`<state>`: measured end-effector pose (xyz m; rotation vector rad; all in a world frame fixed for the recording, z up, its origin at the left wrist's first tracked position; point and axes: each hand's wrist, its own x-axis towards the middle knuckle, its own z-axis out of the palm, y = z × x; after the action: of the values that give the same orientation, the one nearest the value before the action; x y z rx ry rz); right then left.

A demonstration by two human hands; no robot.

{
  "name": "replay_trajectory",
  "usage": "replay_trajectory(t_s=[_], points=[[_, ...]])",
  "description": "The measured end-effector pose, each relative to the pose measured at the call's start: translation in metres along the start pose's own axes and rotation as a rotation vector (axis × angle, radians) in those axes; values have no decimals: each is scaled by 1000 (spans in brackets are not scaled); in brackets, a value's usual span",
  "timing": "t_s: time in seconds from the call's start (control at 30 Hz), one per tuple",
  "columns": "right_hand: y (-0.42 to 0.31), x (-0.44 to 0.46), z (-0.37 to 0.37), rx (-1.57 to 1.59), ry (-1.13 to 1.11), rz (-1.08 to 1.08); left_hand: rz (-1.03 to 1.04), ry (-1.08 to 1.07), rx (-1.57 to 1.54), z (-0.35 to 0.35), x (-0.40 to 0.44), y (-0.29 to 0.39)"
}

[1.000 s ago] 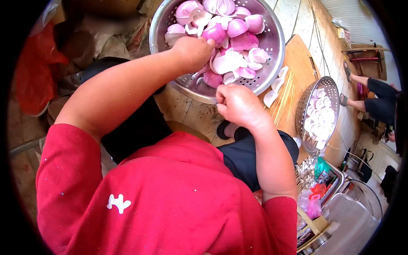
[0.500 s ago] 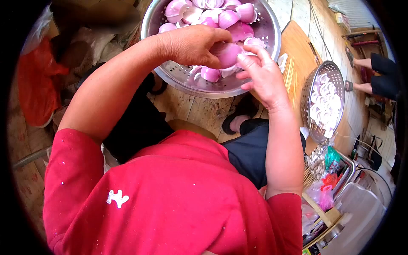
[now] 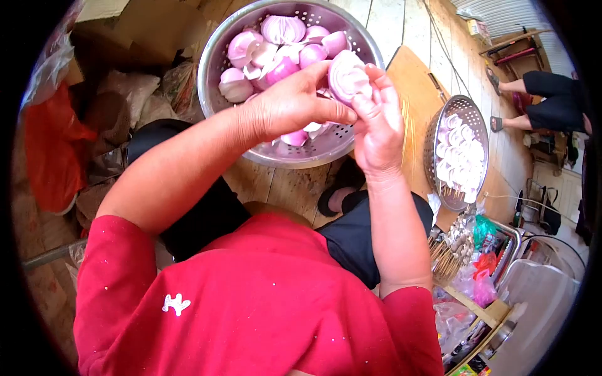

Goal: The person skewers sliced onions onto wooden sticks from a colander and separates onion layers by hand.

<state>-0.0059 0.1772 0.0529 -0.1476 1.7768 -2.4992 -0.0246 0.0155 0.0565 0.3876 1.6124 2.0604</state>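
A cut onion piece [image 3: 348, 76], pale inside with purple-edged layers, is tilted up between my hands at the right side of a metal colander [image 3: 207, 88]. My right hand [image 3: 379, 125] has its fingers behind the piece and its thumb on the front. On the left edge of the piece, my left hand [image 3: 291, 103] grips with the fingers partly hidden and the thumb stretched below. Beneath and beyond my hands, the colander holds several purple onion pieces [image 3: 283, 30], some halved and some in loose layers.
A wooden board [image 3: 411, 72] lies to the right with thin skewers [image 3: 409, 135] on it. Beside it stands a second colander [image 3: 433, 144] of skewered onion pieces [image 3: 463, 156]. Another person's legs [image 3: 517, 88] are at the far right. Bags and cardboard [image 3: 150, 25] crowd the left.
The onion piece has been lifted and turned so its cut, layered face shows. My right hand has turned upright around it. The view has shifted, so the colander appears lower and further left.
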Motion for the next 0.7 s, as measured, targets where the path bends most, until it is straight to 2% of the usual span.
replay_trajectory(t_s=[0.07, 0.3, 0.37, 0.5, 0.57, 0.7], points=[[-4, -3, 7, -4, -1, -8, -52, 50, -44, 3, -2, 3], [-7, -6, 6, -161, -42, -93, -11, 40, -64, 1, 1, -8], [-7, -7, 2, -349, -23, -60, 124, 132, 174, 1, 2, -9], [-7, -7, -3, -343, -25, -29, 21, 80, 145, 3, 2, -7], [-5, -8, -5, -302, -7, 28, 215, 136, 381, 6, 3, -12], [-5, -10, -1, -228, -9, 76, 310, 166, 529, 11, 2, -12]])
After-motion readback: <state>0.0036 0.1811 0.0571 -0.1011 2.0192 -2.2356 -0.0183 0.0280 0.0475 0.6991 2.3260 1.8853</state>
